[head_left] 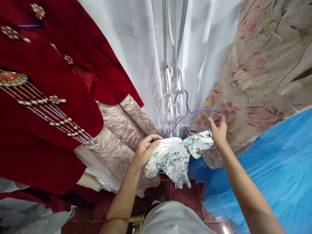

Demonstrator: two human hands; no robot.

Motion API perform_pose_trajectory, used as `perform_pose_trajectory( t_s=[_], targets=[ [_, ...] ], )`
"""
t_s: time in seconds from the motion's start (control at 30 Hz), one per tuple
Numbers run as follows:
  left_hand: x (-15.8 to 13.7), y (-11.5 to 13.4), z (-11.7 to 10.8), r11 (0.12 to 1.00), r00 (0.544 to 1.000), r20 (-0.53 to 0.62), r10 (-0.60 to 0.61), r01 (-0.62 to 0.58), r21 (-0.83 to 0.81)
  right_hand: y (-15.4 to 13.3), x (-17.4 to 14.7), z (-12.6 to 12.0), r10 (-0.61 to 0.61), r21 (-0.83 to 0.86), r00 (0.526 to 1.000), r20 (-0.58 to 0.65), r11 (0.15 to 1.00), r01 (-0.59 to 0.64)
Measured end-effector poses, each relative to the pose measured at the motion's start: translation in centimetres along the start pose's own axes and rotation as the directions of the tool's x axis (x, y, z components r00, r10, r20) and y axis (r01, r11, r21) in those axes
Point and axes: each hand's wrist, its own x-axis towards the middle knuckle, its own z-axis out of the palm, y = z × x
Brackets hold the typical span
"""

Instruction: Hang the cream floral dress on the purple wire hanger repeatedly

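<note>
Red clothing point(36, 159) hangs at nine o'clock; left hand point(144, 151) at seven pinches a patterned garment point(172, 157), seemingly half on its hanger point(188, 111); right hand point(218, 130) at three grips the bare end.

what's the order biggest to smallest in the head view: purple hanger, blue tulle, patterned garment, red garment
1. Red garment
2. Blue tulle
3. Patterned garment
4. Purple hanger, thin and partly hidden

Ranked by visible area; nearness may affect this.
</note>
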Motion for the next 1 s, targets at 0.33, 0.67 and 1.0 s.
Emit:
perform_pose_trajectory(
  t_s=[0.33,0.67,1.0],
  targets=[
    [1.0,0.6,-2.2,0.999,0.997,-0.072,-0.029,0.03,0.018,-1.2,-4.9,-0.3,0.122,0.184,0.99,-0.072,0.977,-0.107],
    [2.4,1.2,-2.9,0.995,0.998,-0.022,-0.067,0.065,-0.081,-3.4,-1.6,-3.7,0.028,-0.136,0.993,0.115,0.991,-0.013],
    [7.4,0.9,-5.1,0.938,0.997,0.002,-0.083,0.078,-0.339,-8.1,-3.2,-10.8,0.244,-0.153,0.617,0.748,0.968,-0.197]
  ],
)
